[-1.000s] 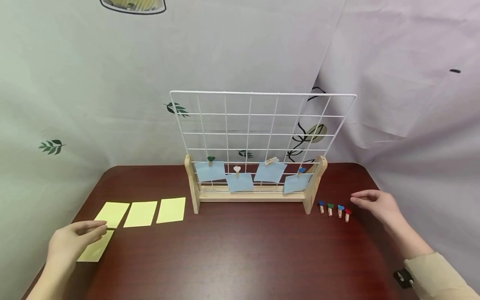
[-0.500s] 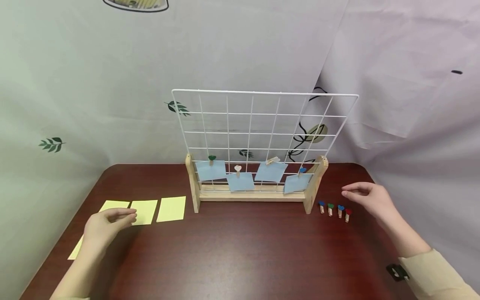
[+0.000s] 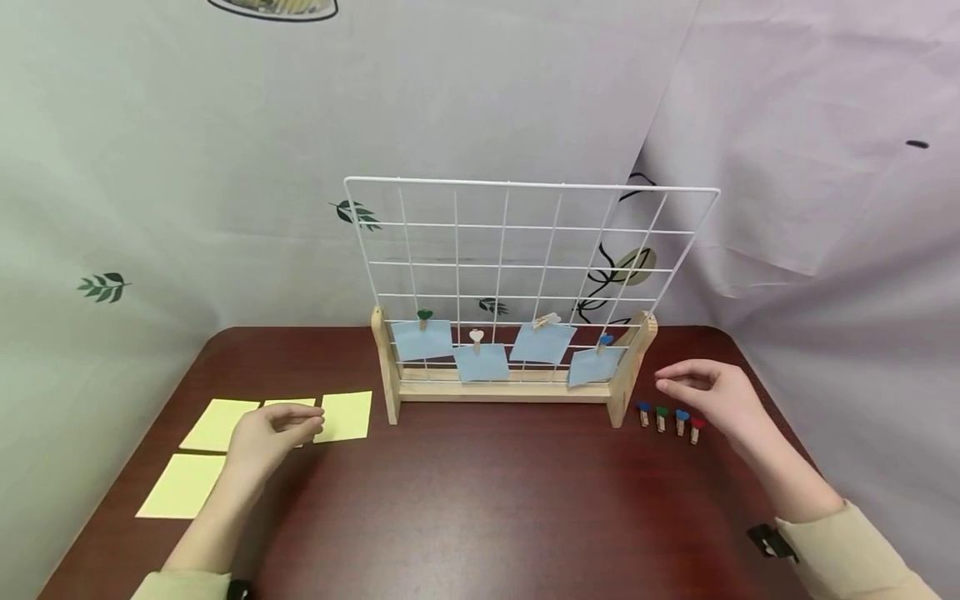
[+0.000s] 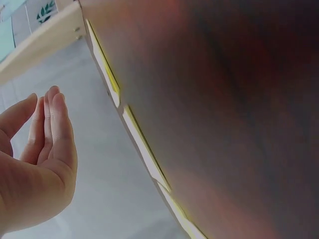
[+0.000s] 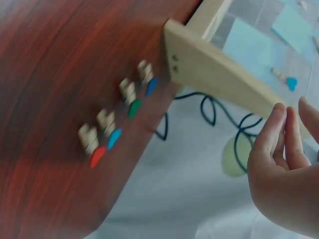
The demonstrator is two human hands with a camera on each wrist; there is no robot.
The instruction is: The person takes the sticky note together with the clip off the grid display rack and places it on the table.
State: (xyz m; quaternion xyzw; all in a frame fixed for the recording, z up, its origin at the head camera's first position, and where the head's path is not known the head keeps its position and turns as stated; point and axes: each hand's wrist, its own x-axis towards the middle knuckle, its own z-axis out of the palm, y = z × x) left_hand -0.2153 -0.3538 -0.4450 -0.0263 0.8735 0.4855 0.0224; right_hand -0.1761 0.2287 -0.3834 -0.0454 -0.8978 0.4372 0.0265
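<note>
Head view: your left hand (image 3: 266, 435) hovers by yellow paper squares (image 3: 345, 417), eight o'clock; right hand (image 3: 725, 402), four o'clock. Both empty, loosely parted.

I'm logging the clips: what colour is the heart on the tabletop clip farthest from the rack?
Red. The heart shows best in the right wrist view.

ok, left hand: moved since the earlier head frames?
Yes. In the head view, the left hand has moved rightward, from over the leftmost yellow notes toward the rightmost yellow note, closing on the rack's left wooden upright.
</note>
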